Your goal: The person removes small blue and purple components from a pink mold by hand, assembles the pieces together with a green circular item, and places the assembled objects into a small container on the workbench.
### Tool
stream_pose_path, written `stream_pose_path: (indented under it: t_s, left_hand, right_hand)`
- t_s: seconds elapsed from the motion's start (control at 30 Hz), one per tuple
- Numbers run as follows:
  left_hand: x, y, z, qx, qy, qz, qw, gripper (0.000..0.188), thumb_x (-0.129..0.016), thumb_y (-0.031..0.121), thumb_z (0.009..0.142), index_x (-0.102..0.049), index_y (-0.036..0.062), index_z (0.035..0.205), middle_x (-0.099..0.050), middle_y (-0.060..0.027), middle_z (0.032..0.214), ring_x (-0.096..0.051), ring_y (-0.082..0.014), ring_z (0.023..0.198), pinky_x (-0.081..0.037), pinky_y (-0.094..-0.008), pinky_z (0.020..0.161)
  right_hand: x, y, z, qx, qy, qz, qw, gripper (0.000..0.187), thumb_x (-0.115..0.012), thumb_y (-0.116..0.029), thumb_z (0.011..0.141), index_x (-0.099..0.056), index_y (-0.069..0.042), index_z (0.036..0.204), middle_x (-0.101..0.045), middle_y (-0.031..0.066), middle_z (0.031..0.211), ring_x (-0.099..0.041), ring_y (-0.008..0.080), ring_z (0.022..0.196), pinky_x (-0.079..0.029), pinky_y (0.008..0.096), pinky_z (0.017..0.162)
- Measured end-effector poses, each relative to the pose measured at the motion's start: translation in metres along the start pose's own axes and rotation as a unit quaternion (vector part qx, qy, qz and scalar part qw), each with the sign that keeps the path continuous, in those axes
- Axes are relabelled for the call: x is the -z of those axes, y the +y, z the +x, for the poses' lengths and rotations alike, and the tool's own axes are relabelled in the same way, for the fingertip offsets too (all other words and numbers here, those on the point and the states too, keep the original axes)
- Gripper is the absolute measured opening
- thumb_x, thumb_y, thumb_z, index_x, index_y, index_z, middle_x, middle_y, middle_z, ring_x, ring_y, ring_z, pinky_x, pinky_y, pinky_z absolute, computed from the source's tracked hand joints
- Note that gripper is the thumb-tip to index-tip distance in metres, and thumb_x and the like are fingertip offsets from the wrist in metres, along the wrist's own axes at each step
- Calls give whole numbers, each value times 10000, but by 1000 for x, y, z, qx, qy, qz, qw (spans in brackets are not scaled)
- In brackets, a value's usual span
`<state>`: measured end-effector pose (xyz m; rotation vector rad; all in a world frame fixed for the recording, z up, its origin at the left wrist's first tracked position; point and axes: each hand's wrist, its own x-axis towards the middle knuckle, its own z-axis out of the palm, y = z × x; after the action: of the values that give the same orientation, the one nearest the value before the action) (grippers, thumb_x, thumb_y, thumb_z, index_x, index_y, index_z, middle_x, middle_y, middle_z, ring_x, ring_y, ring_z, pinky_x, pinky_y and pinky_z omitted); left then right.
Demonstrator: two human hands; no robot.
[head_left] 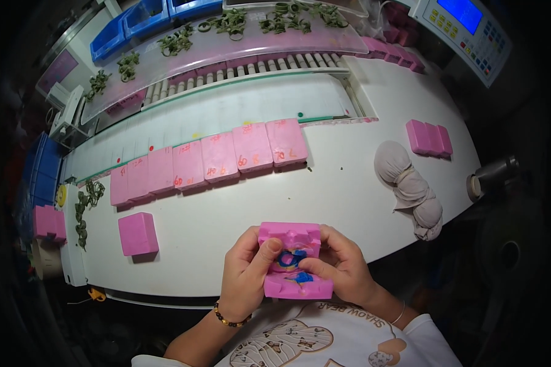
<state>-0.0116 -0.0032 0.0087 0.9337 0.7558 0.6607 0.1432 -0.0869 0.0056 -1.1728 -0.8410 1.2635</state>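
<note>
Both hands hold a pink rubber mould [291,232] close to my body, above the table's front edge. It is spread apart, with a blue wax ring [288,259] showing in its middle and a smaller blue bit [303,277] below that. My left hand [246,263] grips the mould's left side, its thumb lying across the face near the ring. On the right side, my right hand [347,266] is closed round the mould, with the thumb tip against the blue wax. The fingers behind the mould are hidden.
Pink mould blocks [218,156] stand in a row mid-table. A single block [137,233] lies at left, more [428,138] at right beside a knotted grey cloth [409,189]. Green rings lie on a clear shelf [226,46] and near the left edge. A keypad device [465,33] stands far right.
</note>
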Motion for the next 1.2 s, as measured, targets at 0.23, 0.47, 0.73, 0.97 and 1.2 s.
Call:
stream_pose_path:
  t_s: [0.23,0.47,0.73,0.97,1.2]
  left_hand:
    - [0,10,-4,-10,-90,-31,995,260,-631,41,928,-523,-18,1157,-617,-64,1040,-601,-99,967,-519,-272,873]
    - [1,13,-3,26,-123,37,991,473,-665,-64,855,-440,-26,1269,-560,-78,1140,-566,-127,1061,-488,-292,925]
    - [9,5,-3,-13,-133,65,989,386,-664,-58,861,-508,-41,1213,-558,-63,1103,-582,-109,1011,-506,-263,877]
    - [13,5,-1,-52,-118,77,989,301,-640,-53,875,-567,-70,1167,-565,-80,1096,-613,-130,963,-522,-253,839]
    - [14,7,-5,-148,-119,138,972,276,-642,-58,864,-607,-68,1138,-596,-104,1059,-617,-139,928,-515,-251,802]
  right_hand:
    - [3,-9,4,3,-3,-41,999,204,-658,6,881,-560,52,1054,-583,69,960,-583,83,883,-501,240,772]
    - [-7,1,2,-34,52,61,996,181,-624,-56,936,-567,21,1090,-636,46,946,-586,65,865,-493,218,771]
    - [-6,-2,1,-113,52,215,969,171,-636,-78,932,-566,-7,1071,-629,43,973,-572,69,899,-471,233,831]
    - [-1,-2,1,-82,12,191,978,203,-650,7,892,-574,-20,1078,-590,30,1010,-563,89,987,-466,262,886]
    - [9,6,1,38,-65,125,989,274,-623,101,867,-578,0,1118,-558,41,1076,-553,123,1063,-455,291,974]
